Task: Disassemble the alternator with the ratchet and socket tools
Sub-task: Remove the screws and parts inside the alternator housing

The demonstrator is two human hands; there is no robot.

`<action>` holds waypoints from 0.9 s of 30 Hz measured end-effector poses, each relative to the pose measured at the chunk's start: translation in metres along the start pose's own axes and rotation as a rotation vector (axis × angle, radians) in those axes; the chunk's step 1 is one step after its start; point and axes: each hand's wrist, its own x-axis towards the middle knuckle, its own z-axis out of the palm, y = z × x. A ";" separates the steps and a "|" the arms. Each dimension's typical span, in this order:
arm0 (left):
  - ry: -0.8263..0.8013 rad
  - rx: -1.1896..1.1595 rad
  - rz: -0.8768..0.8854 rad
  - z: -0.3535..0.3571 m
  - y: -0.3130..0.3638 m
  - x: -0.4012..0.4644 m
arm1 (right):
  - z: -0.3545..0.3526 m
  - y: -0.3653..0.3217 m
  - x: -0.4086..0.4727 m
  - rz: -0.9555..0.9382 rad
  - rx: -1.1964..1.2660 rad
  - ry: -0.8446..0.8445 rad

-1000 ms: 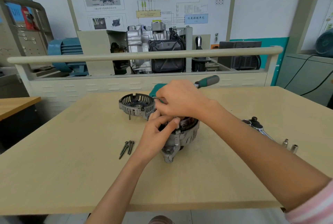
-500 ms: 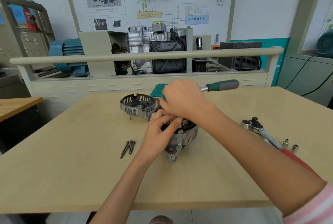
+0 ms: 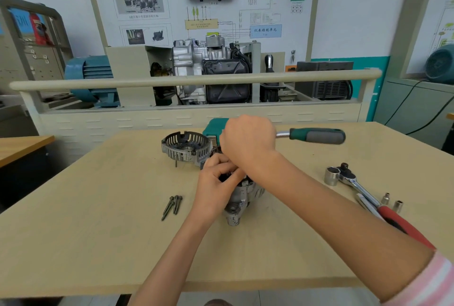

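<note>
The grey alternator body (image 3: 242, 203) stands on the wooden table (image 3: 98, 232) at its middle. My left hand (image 3: 216, 182) grips its top, fingers curled over the dark inner part. My right hand (image 3: 248, 139) is curled round the head end of a green-handled ratchet (image 3: 317, 135), whose handle points right, level above the table. The socket and the fastener under my hands are hidden. The removed slotted end cover (image 3: 186, 148) lies just behind and to the left.
Three long bolts (image 3: 173, 205) lie left of the alternator. At the right lie a red-handled ratchet (image 3: 353, 182), a large socket (image 3: 331, 176) and two small sockets (image 3: 391, 202). A teal object (image 3: 215, 128) sits behind my right hand. A training stand borders the far edge.
The green ratchet handle has swung from pointing up and right to pointing straight right. My left hand has kept its hold on the alternator top.
</note>
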 end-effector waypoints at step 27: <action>-0.043 0.055 -0.028 -0.003 0.007 -0.001 | -0.001 0.026 0.010 -0.349 0.273 -0.088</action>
